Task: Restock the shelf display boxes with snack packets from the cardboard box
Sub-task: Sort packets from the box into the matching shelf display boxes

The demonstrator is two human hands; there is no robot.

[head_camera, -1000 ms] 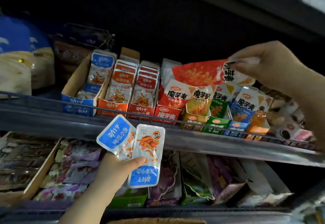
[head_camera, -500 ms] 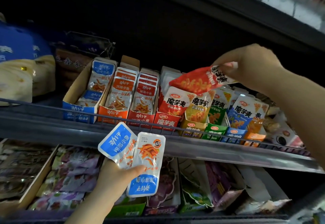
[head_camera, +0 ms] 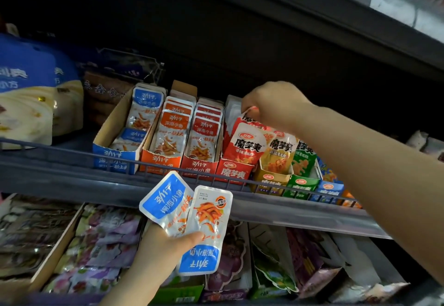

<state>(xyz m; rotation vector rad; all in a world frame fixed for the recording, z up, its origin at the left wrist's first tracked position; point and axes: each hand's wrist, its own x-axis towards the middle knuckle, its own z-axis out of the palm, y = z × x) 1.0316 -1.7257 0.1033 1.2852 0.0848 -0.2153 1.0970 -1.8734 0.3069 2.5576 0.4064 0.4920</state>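
Observation:
My left hand (head_camera: pixel 159 250) holds two blue-and-white fish snack packets (head_camera: pixel 189 217) fanned out below the shelf rail. My right hand (head_camera: pixel 274 106) pinches the top of a red packet (head_camera: pixel 242 123) that stands upright inside the red display box (head_camera: pixel 234 173), behind another red packet. To the left stand a blue display box (head_camera: pixel 113 159), partly filled, an orange display box (head_camera: pixel 159 161) and another red box (head_camera: pixel 198 165), both full of packets. The cardboard box is out of view.
Yellow, green and blue display boxes (head_camera: pixel 300 184) continue to the right under my right arm. A wire rail (head_camera: pixel 72 152) runs along the shelf front. Large blue bags (head_camera: pixel 28 94) sit at the left. The lower shelf holds purple packets (head_camera: pixel 101 245) in a tray.
My right hand has moved left and down, turning the red packet from flat in the air to upright inside the red display box. My left hand has stayed put with its two packets.

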